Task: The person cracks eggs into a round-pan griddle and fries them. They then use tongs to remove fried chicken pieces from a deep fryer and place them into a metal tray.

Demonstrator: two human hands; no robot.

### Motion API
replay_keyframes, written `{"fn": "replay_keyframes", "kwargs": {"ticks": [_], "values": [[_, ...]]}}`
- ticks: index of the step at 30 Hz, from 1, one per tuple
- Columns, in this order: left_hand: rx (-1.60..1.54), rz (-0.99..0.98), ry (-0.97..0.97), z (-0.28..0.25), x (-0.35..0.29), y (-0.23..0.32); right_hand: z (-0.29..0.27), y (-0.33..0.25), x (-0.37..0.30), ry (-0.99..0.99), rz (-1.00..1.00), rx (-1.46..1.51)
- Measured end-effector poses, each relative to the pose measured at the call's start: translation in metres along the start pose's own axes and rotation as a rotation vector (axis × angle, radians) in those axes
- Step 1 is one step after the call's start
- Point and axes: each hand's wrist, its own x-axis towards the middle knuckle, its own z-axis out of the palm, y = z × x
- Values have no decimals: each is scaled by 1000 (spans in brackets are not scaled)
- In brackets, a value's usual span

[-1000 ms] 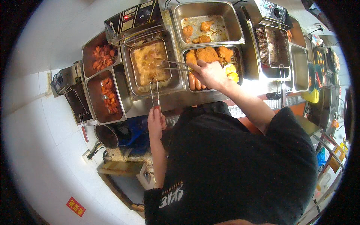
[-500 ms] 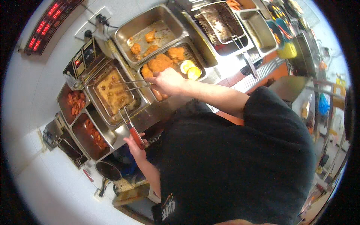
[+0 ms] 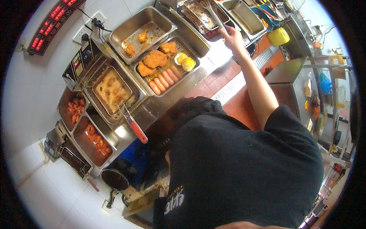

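My right arm is stretched out to the far right, and my right hand (image 3: 232, 40) is closed on metal tongs (image 3: 216, 17). Their tips lie over a dark wire-mesh fryer basket (image 3: 192, 14). My left hand is out of sight behind my dark shirt; only a sliver of the arm shows. At the left, a fryer basket (image 3: 100, 102) sits in foaming oil, its red handle (image 3: 137, 130) sticking out toward me with no hand on it. Between the fryers, a tray (image 3: 178, 84) bears breaded fried pieces (image 3: 154, 59), several sausages (image 3: 166, 80) and yellow-topped round pieces (image 3: 188, 63).
Behind the tray stands a deep metal pan (image 3: 160, 23) with a few fried bits. Pans of reddish pieces (image 3: 98, 140) flank the left fryer. A small pan (image 3: 114, 179) and a basket with a red handle (image 3: 92, 185) are at the lower left. A yellow container (image 3: 278, 36) stands right.
My right hand has swung with the tongs from the left fryer across to the right-hand basket. My left hand has let go of the red handle and left view. The view has shifted.
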Motion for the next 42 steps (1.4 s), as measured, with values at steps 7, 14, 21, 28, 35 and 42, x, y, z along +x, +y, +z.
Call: {"fn": "replay_keyframes", "kwargs": {"ticks": [7,14,21,28,35,42], "values": [[115,27,52,20,-14,-18,2,-1,63,-94,-153,-506],[-67,66,204,108,-36,33,-27,21,-25,-23,-361,-292],[-181,19,322,238,-83,31,-29,150,-129,-1073,-24,-477],[-213,-118,388,313,-149,-6,-73,298,-104,-1227,176,-308],[-259,-131,423,330,-161,-46,-86,415,-120,-1296,-33,-666],[-338,-63,443,324,-157,-80,-98,440,-125,-1697,-923,-1258]]}}
